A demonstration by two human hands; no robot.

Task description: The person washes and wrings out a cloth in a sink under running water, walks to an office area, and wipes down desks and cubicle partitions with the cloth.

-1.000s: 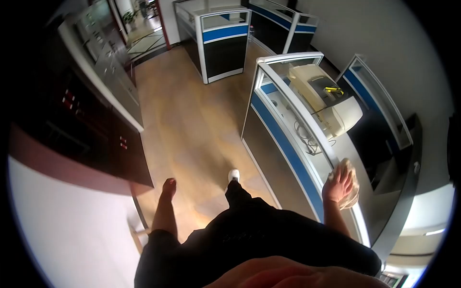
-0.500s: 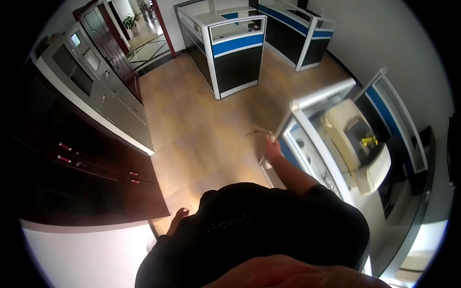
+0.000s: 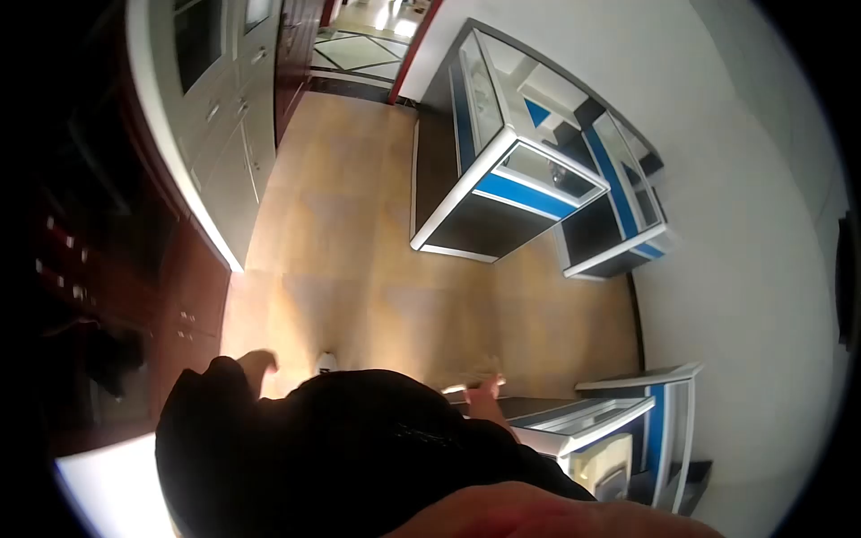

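My left hand (image 3: 260, 363) hangs over the floor by the dark red cabinet, its fingers loosely bent and apart, with nothing visible in them. On the other side, my right hand (image 3: 487, 387) is closed and smeared by motion, close to the near cubicle partition (image 3: 583, 426). Something thin and pale (image 3: 456, 389) sticks out of that hand; its kind cannot be made out. Between the hands, the tip of a white shoe (image 3: 326, 362) shows below my black shirt (image 3: 359, 457).
Dark red cabinets (image 3: 202, 291) and a grey cabinet (image 3: 220, 152) line the left. Tan tiled floor (image 3: 359, 215) runs to a doorway (image 3: 359, 54). A blue and black cubicle (image 3: 502, 215) stands ahead right, and a beige machine (image 3: 605, 462) sits behind the near partition.
My view has swung right and moved forward. The near partition and beige machine have slid to the lower right, and the far cubicle looks closer. My right hand is lower in view.
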